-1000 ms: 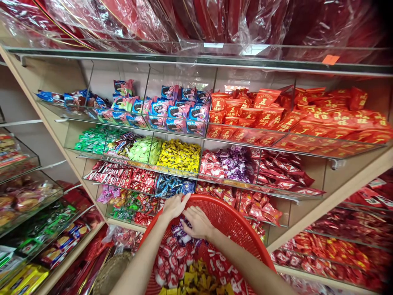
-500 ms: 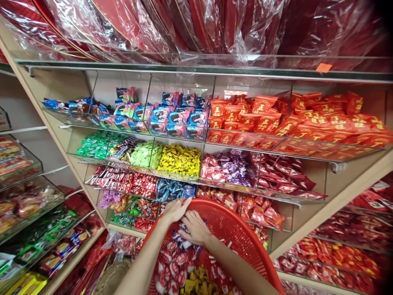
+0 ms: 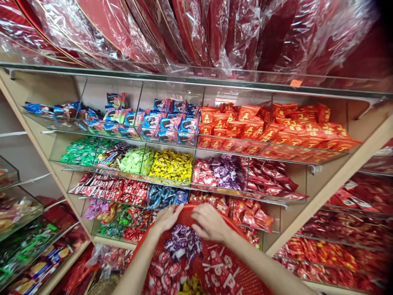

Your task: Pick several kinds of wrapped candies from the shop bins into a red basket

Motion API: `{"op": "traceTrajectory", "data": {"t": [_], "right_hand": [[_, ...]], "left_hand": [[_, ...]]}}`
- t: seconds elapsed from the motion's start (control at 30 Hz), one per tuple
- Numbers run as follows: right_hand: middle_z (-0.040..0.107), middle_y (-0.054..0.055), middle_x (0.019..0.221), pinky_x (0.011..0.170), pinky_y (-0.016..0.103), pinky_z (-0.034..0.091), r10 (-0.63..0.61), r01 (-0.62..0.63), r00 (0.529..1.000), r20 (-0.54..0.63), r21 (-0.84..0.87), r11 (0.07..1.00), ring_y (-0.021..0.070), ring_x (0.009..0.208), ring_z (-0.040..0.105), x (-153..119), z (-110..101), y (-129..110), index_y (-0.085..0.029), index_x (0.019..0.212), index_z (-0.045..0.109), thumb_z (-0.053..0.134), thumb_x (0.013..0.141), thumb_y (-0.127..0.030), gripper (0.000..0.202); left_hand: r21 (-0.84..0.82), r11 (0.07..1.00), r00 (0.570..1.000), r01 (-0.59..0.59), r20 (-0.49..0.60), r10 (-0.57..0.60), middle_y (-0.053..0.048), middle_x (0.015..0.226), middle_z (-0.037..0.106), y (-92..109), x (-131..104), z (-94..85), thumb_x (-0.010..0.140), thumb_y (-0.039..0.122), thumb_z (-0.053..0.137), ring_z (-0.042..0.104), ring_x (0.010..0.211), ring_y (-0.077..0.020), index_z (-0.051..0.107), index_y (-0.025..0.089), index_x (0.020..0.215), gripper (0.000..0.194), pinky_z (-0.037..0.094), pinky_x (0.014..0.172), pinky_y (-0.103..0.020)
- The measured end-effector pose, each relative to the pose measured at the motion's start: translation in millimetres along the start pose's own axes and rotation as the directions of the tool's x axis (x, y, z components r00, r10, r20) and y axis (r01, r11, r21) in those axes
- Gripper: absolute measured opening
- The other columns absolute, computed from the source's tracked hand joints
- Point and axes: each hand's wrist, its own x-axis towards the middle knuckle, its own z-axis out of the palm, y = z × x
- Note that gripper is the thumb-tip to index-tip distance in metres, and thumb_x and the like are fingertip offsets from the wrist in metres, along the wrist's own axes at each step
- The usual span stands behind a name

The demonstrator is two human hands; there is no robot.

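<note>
A red plastic basket (image 3: 245, 262) at bottom centre holds purple-and-white candies (image 3: 183, 241), red-and-white candies (image 3: 166, 272), yellow ones (image 3: 190, 285) and flat red packets (image 3: 221, 268). My left hand (image 3: 167, 217) grips the basket's far rim, thumb along the edge. To its right, my right hand (image 3: 208, 221) is at the far rim beside the purple candies, its fingers curled and their tips partly hidden. Whether it grips the rim is hard to tell.
Clear-fronted shelves face me, with yellow candies (image 3: 172, 166), red packets (image 3: 250, 119) and blue-pink packets (image 3: 153, 121). Plastic-wrapped red items (image 3: 184, 32) fill the top shelf. More candy shelves stand at left and right.
My right hand has moved from over the purple candies up and right to the far rim, uncovering them. The view has shifted slightly, and my left hand stays at the rim.
</note>
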Motion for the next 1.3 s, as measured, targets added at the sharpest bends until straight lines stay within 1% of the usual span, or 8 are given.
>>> {"op": "traceTrajectory", "data": {"t": [0.1,0.23,0.37,0.57,0.73,0.93,1.1,1.3], "right_hand": [[0.055,0.009,0.099,0.078,0.034,0.038,0.108,-0.119,0.987,-0.117,-0.092,0.989,0.0188,0.091,0.047,17,-45,32,-0.015,0.099,0.049,0.039,0.083,-0.019,0.019],[0.050,0.011,0.112,0.082,0.034,0.038,0.331,-0.335,0.942,-0.061,-0.260,0.906,0.0206,0.098,0.046,42,-79,83,-0.015,0.111,0.046,0.032,0.086,-0.020,0.029],[0.051,0.010,0.116,0.086,0.033,0.036,0.500,-0.453,0.865,0.048,-0.355,0.818,0.0205,0.102,0.047,61,-77,129,-0.017,0.116,0.044,0.027,0.087,-0.023,0.034],[0.049,0.005,0.125,0.093,0.032,0.032,0.519,-0.415,0.816,0.254,-0.368,0.832,0.0203,0.111,0.044,81,-55,169,-0.022,0.119,0.046,0.029,0.085,-0.021,0.038],[0.049,0.006,0.126,0.094,0.039,0.031,0.533,-0.411,0.781,0.325,-0.375,0.831,0.0248,0.112,0.044,82,-50,181,-0.023,0.121,0.046,0.032,0.084,-0.028,0.040],[0.046,0.012,0.127,0.096,0.047,0.025,0.539,-0.393,0.766,0.350,-0.408,0.824,0.0294,0.115,0.040,74,-62,175,-0.021,0.123,0.044,0.039,0.079,-0.029,0.044],[0.049,0.013,0.121,0.094,0.045,0.026,0.541,-0.386,0.772,0.334,-0.430,0.816,0.0295,0.114,0.038,64,-73,170,-0.021,0.114,0.050,0.046,0.075,-0.028,0.040],[0.052,0.010,0.115,0.091,0.039,0.030,0.512,-0.344,0.796,0.323,-0.456,0.821,0.0267,0.109,0.041,62,-76,163,-0.021,0.113,0.048,0.046,0.079,-0.031,0.035]], "left_hand": [[0.008,1.000,1.000,0.015,-0.001,-0.015,-0.009,0.096,0.066,1,-1,-1.0,0.077,0.068,0.005,0.059,0.092,-0.0261,0.058,0.022,0.097,0.073,0.041,0.076,-0.034],[0.001,1.000,1.000,0.023,-0.004,-0.023,-0.009,0.097,0.065,2,-2,-1.1,0.076,0.070,0.004,0.059,0.092,-0.0266,0.058,0.022,0.096,0.074,0.041,0.075,-0.035],[0.011,0.999,0.999,0.035,-0.013,-0.035,-0.009,0.100,0.065,1,-2,0.2,0.076,0.069,0.005,0.058,0.093,-0.0253,0.057,0.022,0.100,0.075,0.041,0.075,-0.033],[0.014,1.000,0.999,0.027,-0.028,-0.026,-0.008,0.102,0.065,0,0,1.2,0.077,0.068,0.006,0.058,0.096,-0.0251,0.057,0.023,0.100,0.072,0.040,0.077,-0.034],[0.019,1.000,0.999,0.022,-0.035,-0.022,-0.009,0.103,0.064,1,-1,-0.5,0.077,0.068,0.006,0.058,0.096,-0.0252,0.056,0.022,0.102,0.072,0.040,0.077,-0.034],[0.033,0.999,0.999,0.025,-0.033,-0.024,-0.010,0.099,0.065,2,0,-0.9,0.077,0.068,0.006,0.058,0.094,-0.0254,0.057,0.021,0.100,0.073,0.041,0.075,-0.033],[0.041,0.999,0.999,0.028,-0.033,-0.026,-0.010,0.101,0.065,0,1,1.4,0.076,0.069,0.006,0.058,0.095,-0.0259,0.055,0.022,0.103,0.074,0.041,0.075,-0.034],[0.053,0.998,0.999,0.035,-0.032,-0.033,-0.010,0.101,0.065,0,0,1.8,0.077,0.068,0.006,0.058,0.096,-0.0247,0.056,0.021,0.104,0.073,0.040,0.076,-0.032]]}}
